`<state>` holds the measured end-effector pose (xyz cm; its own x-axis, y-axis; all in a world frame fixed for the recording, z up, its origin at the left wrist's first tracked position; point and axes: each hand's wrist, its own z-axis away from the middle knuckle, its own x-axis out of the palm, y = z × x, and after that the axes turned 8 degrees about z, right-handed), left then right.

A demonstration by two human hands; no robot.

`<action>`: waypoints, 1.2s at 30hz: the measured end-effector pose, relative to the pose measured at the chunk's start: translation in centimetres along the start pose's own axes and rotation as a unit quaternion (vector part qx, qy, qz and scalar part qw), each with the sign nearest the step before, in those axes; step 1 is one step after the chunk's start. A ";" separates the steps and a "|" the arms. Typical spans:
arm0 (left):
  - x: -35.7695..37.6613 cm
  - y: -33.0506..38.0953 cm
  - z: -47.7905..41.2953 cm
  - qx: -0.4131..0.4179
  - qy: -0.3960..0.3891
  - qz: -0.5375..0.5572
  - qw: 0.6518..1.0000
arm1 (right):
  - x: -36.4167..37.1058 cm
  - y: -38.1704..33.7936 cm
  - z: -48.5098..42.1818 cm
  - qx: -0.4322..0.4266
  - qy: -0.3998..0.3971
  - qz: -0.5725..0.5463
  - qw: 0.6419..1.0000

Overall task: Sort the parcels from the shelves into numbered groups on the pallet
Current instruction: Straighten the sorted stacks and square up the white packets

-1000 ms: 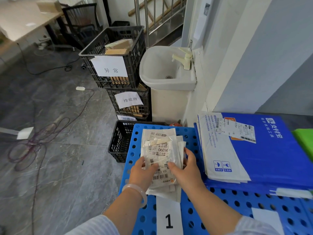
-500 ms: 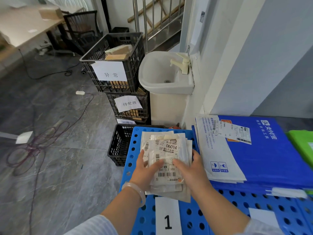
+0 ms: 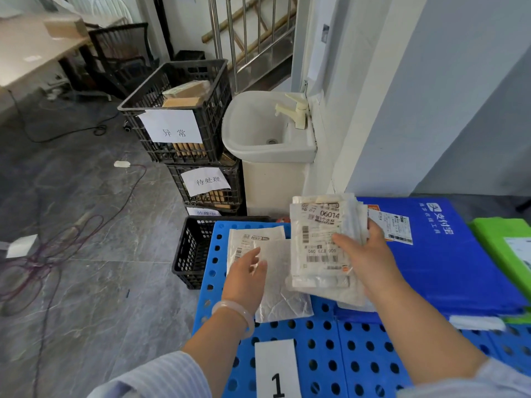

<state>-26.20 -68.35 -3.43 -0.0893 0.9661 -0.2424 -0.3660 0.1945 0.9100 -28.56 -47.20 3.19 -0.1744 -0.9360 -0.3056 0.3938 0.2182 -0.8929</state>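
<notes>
— Where does the view look from?
— From the person's head, through a wide-angle lens that faces forward and down.
— How near is it?
— It is close over the pallet [image 3: 359,354], which fills the lower right. The sink [image 3: 258,124] and crates [image 3: 178,110] stand just beyond the pallet. The floor [image 3: 86,254] spreads left, and straight lines bow toward the edges.

Blue pallet [image 3: 324,354] with round holes; white parcels [image 3: 321,239]; black crates [image 3: 212,104]; green bag [image 3: 500,245].

White parcel stack [image 3: 321,242] beside single parcel [image 3: 277,282] flat on blue pallet [image 3: 344,357]
</notes>
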 end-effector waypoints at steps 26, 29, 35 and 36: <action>-0.7 -2.5 -4.7 -0.183 0.021 -0.246 0.952 | 2.3 -0.4 -0.8 -0.019 -0.032 0.076 0.996; -0.7 -2.3 -4.8 -0.202 0.013 -0.237 0.950 | 3.1 -0.4 -0.7 -0.017 -0.037 0.076 0.996; -0.9 -2.4 -5.0 -0.212 -0.005 -0.202 0.956 | 3.8 -0.4 -0.5 -0.014 -0.018 0.084 0.996; -1.0 -2.5 -5.1 -0.208 -0.008 -0.200 0.957 | 3.9 -0.4 -0.4 -0.016 -0.017 0.085 0.996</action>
<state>-29.90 -70.63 -7.15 0.1474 0.8318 -0.5351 -0.7062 0.4673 0.5319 -29.78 -50.81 2.25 -0.0757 -0.8934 -0.4429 0.3853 0.3835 -0.8394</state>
